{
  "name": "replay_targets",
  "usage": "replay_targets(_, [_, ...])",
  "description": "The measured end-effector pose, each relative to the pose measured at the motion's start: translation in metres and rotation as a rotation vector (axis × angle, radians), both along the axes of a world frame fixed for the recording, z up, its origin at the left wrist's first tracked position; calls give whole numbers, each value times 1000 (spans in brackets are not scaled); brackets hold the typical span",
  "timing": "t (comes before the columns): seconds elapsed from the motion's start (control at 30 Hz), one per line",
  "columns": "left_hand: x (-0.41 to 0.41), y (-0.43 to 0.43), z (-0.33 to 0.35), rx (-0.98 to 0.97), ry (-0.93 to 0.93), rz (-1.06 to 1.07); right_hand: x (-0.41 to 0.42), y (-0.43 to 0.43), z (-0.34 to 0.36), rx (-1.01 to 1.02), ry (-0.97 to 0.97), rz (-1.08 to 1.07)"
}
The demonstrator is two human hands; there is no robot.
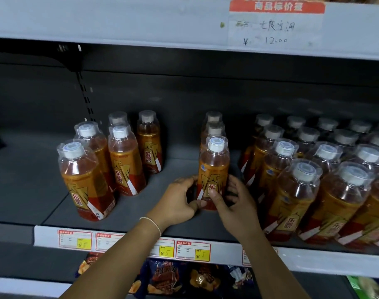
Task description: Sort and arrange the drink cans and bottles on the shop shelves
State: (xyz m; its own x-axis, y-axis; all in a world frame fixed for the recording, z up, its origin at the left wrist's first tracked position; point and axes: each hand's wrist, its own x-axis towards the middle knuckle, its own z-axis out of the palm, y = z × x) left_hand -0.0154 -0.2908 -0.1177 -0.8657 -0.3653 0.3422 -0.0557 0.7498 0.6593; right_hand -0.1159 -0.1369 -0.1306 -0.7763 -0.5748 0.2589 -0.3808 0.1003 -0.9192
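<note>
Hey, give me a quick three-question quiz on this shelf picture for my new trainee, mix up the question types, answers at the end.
1. True or false: the left hand and right hand both grip the front bottle of the middle row.
2. What lies on the level below the shelf? A) snack bags B) cans C) cartons
3. Fill in: the fullest block of bottles stands on the shelf's ___ side.
Key: 1 true; 2 A; 3 right.
</note>
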Motion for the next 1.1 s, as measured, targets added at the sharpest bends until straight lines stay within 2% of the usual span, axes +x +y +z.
replay_targets(0.83, [1, 2, -6, -161, 14, 60, 3, -3, -2, 116, 171, -58])
replay_targets(1.0, [10, 6, 2, -237, 17, 131, 12, -2, 5, 138, 308, -180])
replay_targets(1.1, [33, 5, 14, -250, 117, 168, 25, 0, 7, -45, 589, -313])
